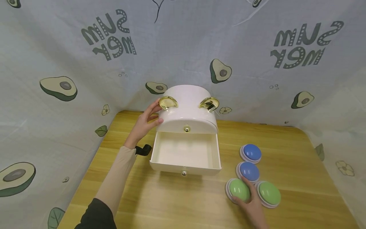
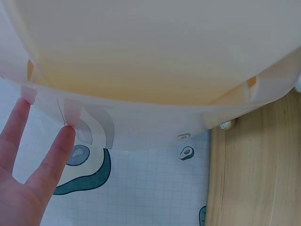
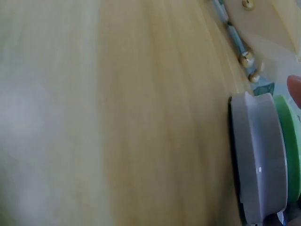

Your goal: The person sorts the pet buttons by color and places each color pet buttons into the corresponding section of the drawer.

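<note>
A white rounded box [image 1: 188,101] with two gold ear-like pieces stands at the table's back. Its lower drawer [image 1: 185,171] is pulled out and shows a bare inside; the upper drawer front [image 1: 171,126] is closed. My left hand [image 1: 145,124] rests against the box's left side, its fingers extended; in the left wrist view two fingertips [image 2: 68,134] touch the glossy wall. At the front right, my right hand [image 1: 253,206] holds the left green push button [image 1: 238,188] between thumb and index finger. The right wrist view shows that button's pale base [image 3: 258,160] side-on, close to the wood.
A second green button [image 1: 269,193] lies just right of the right hand. Two blue buttons [image 1: 252,152] sit behind the green ones. An avocado-print cloth [image 1: 183,41] hangs behind the wooden table [image 1: 177,203]. A black strap piece [image 1: 144,150] shows at the left wrist.
</note>
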The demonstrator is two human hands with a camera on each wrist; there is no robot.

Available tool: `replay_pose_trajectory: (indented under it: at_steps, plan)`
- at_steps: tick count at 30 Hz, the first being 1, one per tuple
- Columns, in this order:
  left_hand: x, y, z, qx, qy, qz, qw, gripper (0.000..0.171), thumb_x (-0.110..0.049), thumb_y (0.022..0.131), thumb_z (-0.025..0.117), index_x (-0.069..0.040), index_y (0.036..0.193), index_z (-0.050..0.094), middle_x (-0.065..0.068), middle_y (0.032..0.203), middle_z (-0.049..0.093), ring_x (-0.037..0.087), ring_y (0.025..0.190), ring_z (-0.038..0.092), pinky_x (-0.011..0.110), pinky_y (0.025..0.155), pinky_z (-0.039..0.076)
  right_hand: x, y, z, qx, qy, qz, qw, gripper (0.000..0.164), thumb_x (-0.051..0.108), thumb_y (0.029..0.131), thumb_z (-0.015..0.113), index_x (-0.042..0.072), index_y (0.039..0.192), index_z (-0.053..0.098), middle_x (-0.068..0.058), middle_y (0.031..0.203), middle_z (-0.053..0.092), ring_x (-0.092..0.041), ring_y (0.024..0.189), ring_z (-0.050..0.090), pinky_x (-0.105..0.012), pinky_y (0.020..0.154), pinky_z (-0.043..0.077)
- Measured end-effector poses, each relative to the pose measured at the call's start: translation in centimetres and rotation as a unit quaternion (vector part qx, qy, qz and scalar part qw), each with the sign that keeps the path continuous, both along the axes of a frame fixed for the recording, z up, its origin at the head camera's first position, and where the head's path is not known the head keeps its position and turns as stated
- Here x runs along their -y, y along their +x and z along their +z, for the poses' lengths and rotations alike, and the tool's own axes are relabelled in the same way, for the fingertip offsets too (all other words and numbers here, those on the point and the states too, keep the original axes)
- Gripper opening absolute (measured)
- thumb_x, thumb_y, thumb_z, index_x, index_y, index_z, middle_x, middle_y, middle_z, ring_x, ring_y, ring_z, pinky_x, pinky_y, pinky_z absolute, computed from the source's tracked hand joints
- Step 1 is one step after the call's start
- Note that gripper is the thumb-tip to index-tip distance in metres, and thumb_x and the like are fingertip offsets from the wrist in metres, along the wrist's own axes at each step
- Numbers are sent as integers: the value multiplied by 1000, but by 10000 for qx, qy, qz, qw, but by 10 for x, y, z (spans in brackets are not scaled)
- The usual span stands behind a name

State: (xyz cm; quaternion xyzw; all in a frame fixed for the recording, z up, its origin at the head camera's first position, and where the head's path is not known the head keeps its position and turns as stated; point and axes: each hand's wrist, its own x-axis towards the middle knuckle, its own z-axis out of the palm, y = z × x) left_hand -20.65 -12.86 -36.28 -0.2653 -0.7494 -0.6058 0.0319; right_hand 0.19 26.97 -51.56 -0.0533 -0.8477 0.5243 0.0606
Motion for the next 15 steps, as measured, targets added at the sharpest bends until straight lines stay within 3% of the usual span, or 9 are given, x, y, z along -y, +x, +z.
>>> replay_pose_trajectory:
  at_steps: [5,9,12,14,15]
  plan:
    - [0,0,0,9,-3,0,10000,71,7,90,61,-2,151,25,24,140,44,35,129,41,54,103,35,1,-1,-2,-220,219,-32,9995,86,0,69,82,1,143,38,-15,138,41,6,114,33,-2,89,26]
    - [0,0,-1,-11,-16,4,10000,71,5,90,62,-1,150,25,24,140,44,34,130,41,54,104,35,3,-1,3,38,256,-233,9994,85,1,67,83,4,141,42,-10,137,44,5,114,35,-2,88,26]
    - [1,-3,-4,-14,-8,-7,10000,72,5,90,62,-2,150,25,24,140,44,34,130,41,54,104,35,5,-1,12,413,232,-365,9982,84,3,68,84,8,142,43,-10,138,44,-9,119,39,-10,92,30]
    - [2,-7,-9,-7,8,-16,10000,73,6,90,61,-5,151,24,23,141,44,33,130,41,53,104,35,7,-1,21,526,237,-336,9978,82,5,70,83,9,142,43,-17,141,42,-23,122,39,-26,99,33]
    - [3,-10,-13,-4,26,-17,10000,73,7,90,61,-7,152,24,22,141,44,32,130,41,52,104,35,7,-1,27,502,220,-301,9980,81,5,70,82,9,142,43,-19,141,41,-28,123,39,-28,100,34]
